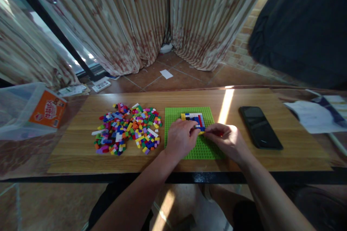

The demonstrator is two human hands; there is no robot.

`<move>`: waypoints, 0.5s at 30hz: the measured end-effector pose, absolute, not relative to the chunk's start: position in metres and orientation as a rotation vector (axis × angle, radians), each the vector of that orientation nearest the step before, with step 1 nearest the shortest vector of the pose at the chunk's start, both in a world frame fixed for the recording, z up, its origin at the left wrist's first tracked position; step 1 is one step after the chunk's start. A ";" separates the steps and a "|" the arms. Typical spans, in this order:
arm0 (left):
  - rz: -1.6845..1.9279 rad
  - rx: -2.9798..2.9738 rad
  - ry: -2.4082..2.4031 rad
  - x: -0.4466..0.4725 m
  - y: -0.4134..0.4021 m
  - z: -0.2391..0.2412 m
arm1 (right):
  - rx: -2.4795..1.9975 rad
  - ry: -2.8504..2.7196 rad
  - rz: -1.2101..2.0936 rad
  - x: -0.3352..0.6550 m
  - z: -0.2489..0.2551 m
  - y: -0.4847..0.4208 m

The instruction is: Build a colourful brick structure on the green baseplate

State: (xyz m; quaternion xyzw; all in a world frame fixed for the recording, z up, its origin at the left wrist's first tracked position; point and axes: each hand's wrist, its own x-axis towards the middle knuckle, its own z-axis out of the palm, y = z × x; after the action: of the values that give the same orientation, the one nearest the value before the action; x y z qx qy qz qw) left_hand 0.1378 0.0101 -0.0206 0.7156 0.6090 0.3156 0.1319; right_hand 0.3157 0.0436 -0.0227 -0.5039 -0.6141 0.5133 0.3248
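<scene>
On a green studded baseplate (173, 113) sits a low build of toy bricks (193, 116) in white, blue, red and yellow. My left hand (182, 135) curls over its front left part, with thumb and forefinger closed against the bricks and covering some of them. From the other side, my right hand (227, 139) pinches with its fingertips at a small yellow brick (201, 133) on the near edge of the build. Whether that brick is fully pressed down is hidden by the fingers. A bit of red shows beneath the right hand, too small to name.
Loose bricks in many colours lie in two heaps (114, 130) (145, 126) left of the baseplate. A black phone (260, 128) lies at the right of the wooden table (130, 166). A clear plastic box (21, 108) with an orange label stands beyond the left end.
</scene>
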 end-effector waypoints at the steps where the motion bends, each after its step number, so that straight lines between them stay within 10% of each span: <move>1: 0.910 2.075 1.769 0.138 0.010 -0.020 | -1.321 -1.608 1.355 0.315 -0.022 0.044; 15: 0.895 1.978 1.829 0.144 0.011 -0.020 | -1.366 -1.655 1.363 0.315 -0.024 0.051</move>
State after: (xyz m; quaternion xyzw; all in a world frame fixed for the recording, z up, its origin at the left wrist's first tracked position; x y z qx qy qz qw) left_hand 0.1443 0.0111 -0.0201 0.6888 0.6370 0.3116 0.1510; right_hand 0.3150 0.0505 -0.0238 -0.5133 -0.6219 0.5124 0.2953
